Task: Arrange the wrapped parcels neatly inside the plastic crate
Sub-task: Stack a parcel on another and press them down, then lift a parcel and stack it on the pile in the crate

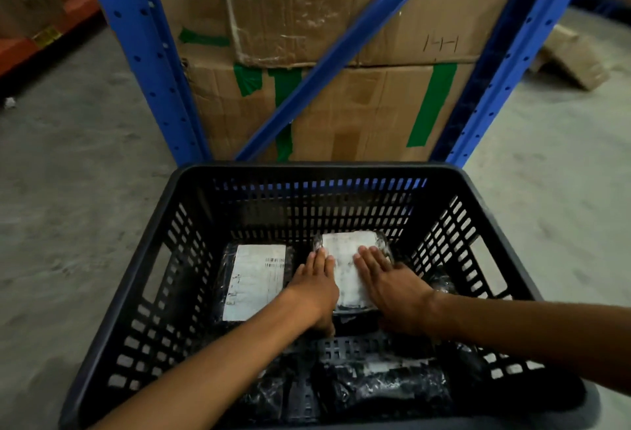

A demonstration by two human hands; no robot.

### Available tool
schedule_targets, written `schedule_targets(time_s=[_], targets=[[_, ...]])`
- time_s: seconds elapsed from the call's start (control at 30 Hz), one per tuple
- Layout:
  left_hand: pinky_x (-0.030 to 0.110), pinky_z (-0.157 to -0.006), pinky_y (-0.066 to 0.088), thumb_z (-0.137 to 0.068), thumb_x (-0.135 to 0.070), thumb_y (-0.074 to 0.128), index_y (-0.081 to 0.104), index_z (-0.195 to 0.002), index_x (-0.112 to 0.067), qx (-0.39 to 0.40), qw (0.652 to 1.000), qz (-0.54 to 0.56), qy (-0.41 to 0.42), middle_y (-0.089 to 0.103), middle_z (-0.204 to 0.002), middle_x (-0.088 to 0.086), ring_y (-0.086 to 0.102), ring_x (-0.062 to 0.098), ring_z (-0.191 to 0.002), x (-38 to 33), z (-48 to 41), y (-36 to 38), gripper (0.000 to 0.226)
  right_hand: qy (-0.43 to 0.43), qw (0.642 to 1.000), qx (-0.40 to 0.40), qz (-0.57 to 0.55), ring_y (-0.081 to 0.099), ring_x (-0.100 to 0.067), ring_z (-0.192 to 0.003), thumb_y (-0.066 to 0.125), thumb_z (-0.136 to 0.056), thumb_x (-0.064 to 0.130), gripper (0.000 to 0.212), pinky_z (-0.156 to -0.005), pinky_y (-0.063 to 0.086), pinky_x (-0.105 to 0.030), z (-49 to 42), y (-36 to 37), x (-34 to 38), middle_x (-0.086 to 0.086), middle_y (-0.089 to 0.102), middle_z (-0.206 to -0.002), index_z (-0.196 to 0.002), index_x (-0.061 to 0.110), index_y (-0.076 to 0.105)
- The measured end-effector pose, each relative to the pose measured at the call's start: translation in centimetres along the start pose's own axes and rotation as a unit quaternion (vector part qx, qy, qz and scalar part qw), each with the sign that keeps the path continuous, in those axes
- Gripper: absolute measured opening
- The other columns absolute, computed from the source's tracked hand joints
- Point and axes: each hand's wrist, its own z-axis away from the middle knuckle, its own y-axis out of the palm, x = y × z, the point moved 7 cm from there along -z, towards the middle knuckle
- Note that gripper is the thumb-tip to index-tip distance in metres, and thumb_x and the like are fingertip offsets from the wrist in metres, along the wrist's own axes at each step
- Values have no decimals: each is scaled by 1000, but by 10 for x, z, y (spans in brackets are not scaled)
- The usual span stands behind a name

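Parcel (348, 269) between flat open grips, left hand (316, 288) and right hand (392, 296): probably light, slippery wrap; pressing long sides.

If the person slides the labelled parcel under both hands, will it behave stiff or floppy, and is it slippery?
The parcel keeps a flat, boxy shape under the left hand and right hand, so it is probably fairly stiff. Its glossy black wrap suggests it may slide easily. Lying flat, it seems unlikely to tip.

Grey concrete floor (85, 163). Black slatted crate (177, 231) at lower centre, blue rack uprights (136, 54) behind, loose cardboard (573, 57) upper right.
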Motion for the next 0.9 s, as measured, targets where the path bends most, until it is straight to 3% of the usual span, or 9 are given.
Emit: schedule_targets(time_s=[0.1,0.2,0.33,0.47,0.57,0.63,0.7,0.8,0.9], targets=[[50,-124,5,-98,-14,54,-16,-151,11,-65,997,-17,-41,-22,-159,32,-15,47,-150,-8,-1,-1,91,4,999,-37,34,3,-50,-150,49,-96,19,86,-115,30,-55,-5,-1,3,-36,-7,-160,-151,-12,-10],[49,-124,7,-104,-9,37,-12,-152,11,-108,993,-18,-39,-16,-161,32,-10,46,-151,-4,-1,-3,72,1,999,-31,42,0,-49,-150,60,-91,15,98,-116,26,-57,-9,3,1,-34,-10,-160,-151,-10,-13],[43,-126,9,-100,-21,52,-14,-156,3,-72,997,35,16,-20,-163,23,-10,37,-154,9,12,-18,89,-13,999,-18,-26,-4,-41,-152,56,-93,10,94,-122,19,-53,-2,-11,-7,-26,-15,-162,-153,-3,-15],[38,-124,20,-100,-37,50,8,-160,-11,-96,979,158,87,7,-168,9,15,26,-154,32,37,-47,78,-61,986,-74,-139,55,-30,-125,56,-95,23,62,-103,48,-40,18,-65,-33,-16,44,-148,-149,9,31],[43,-109,42,-99,-44,49,42,-143,-19,-126,941,290,118,53,-141,6,53,24,-128,57,58,-64,51,-105,959,-138,-223,62,-16,-103,63,-91,27,41,-90,50,-32,35,-109,-47,-3,65,-119,-130,14,56],[43,-106,45,-97,-52,48,54,-129,-23,-155,904,377,125,62,-123,-1,59,17,-116,72,73,-76,44,-106,925,-146,-334,64,-7,-96,65,-92,27,36,-84,49,-23,44,-131,-57,6,69,-112,-126,17,61],[39,-111,41,-92,-62,45,62,-124,-26,-183,853,474,122,65,-122,-8,59,11,-119,85,87,-89,51,-91,852,-124,-501,69,-6,-100,66,-93,26,32,-84,53,-20,48,-142,-62,7,73,-113,-124,21,63],[40,-114,38,-77,-84,41,66,-128,-27,-210,751,625,41,66,-134,-3,58,14,-127,108,94,-85,80,-35,699,-78,-710,70,-16,-106,63,-94,26,28,-90,54,-34,36,-136,-56,-4,74,-116,-121,18,67],[53,-112,37,-48,-97,50,54,-141,-21,-134,641,754,-61,57,-145,7,51,30,-136,116,90,-50,120,60,629,-44,-774,70,-19,-85,60,-95,35,28,-72,57,-33,12,-118,-39,-6,76,-99,-113,16,70]])
